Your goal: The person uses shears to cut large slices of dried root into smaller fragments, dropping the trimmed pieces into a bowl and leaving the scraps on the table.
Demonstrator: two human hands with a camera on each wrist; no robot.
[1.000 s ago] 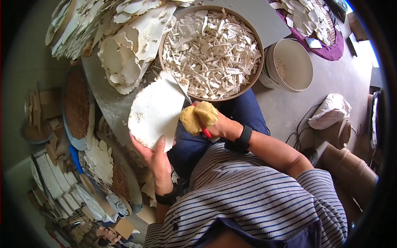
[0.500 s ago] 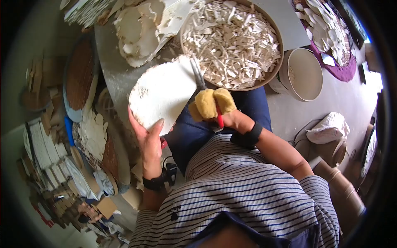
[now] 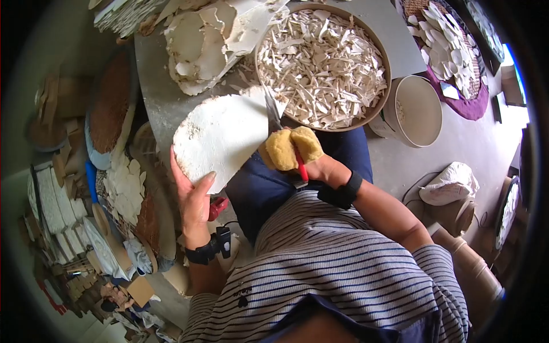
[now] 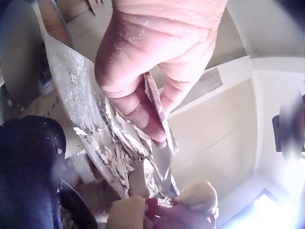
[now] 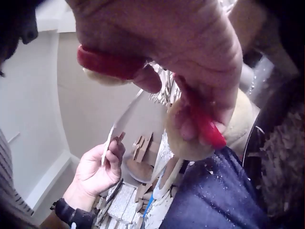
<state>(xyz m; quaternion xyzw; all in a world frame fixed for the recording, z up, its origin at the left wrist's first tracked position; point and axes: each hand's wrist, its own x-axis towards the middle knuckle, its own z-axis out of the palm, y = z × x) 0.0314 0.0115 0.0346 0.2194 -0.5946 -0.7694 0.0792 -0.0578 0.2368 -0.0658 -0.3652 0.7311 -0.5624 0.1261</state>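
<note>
In the head view the left hand (image 3: 193,200) pinches a flat white sheet (image 3: 220,137) by its lower left edge, thumb on top. The sheet has a rough, crumbly curved rim and a straighter right side. The right hand (image 3: 327,170) grips scissors (image 3: 273,111) with red handles (image 5: 209,126) wrapped in yellow padding (image 3: 283,150). Their blades lie at the sheet's upper right edge. In the left wrist view the thumb and fingers hold the sheet (image 4: 76,90) edge-on. From the right wrist, fingers show curled through the red handles.
A round tray (image 3: 344,128) heaped with white strips (image 3: 323,68) sits just beyond the scissors. More rough sheets (image 3: 197,46) are stacked at the back left. A white bucket (image 3: 423,108) stands right of the tray, and a white sack (image 3: 452,184) lies farther right.
The head view has shifted, so tray and sheets sit farther right. The scissor blades, spread half a second ago, now look closer together at the sheet's edge. Both hands keep their holds.
</note>
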